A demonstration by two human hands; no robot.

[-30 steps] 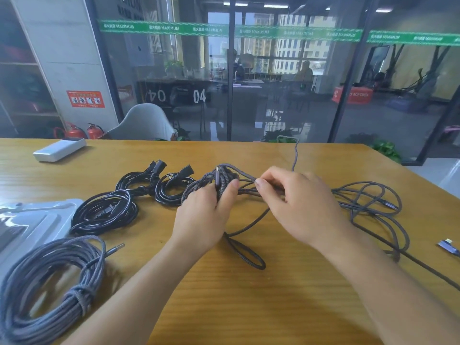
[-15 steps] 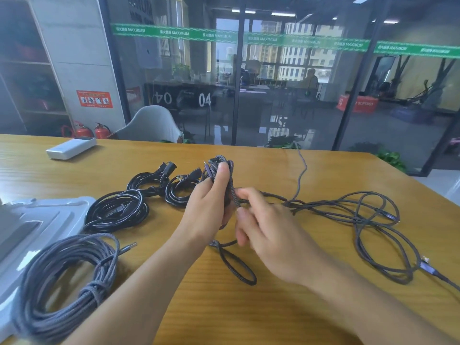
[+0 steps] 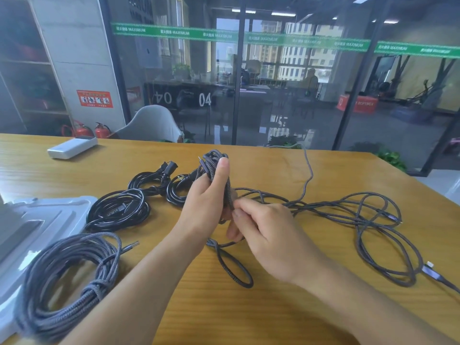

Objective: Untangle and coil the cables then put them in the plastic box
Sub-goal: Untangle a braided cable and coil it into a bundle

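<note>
My left hand [image 3: 206, 195] grips a small coil of grey braided cable [image 3: 214, 160], held upright above the table. My right hand [image 3: 268, 232] pinches the same cable just below the coil, at the left hand's heel. From there the cable runs right into loose tangled loops [image 3: 373, 220] on the table, and one loop [image 3: 234, 270] hangs toward me. A finished grey braided coil [image 3: 67, 277] lies at the lower left, partly on the clear plastic box lid [image 3: 49, 220]. Two black power cable coils [image 3: 119, 210] [image 3: 176, 190] lie behind my left hand.
A white power bank [image 3: 72, 146] sits at the far left of the wooden table [image 3: 273, 319]. A connector end [image 3: 430, 268] lies near the right edge. One grey cable strand [image 3: 307, 175] runs off the table's far edge. A glass wall stands beyond.
My left hand lifted the coil upright off the table. My right hand drew back from the far side toward me and now pinches the cable under the coil.
</note>
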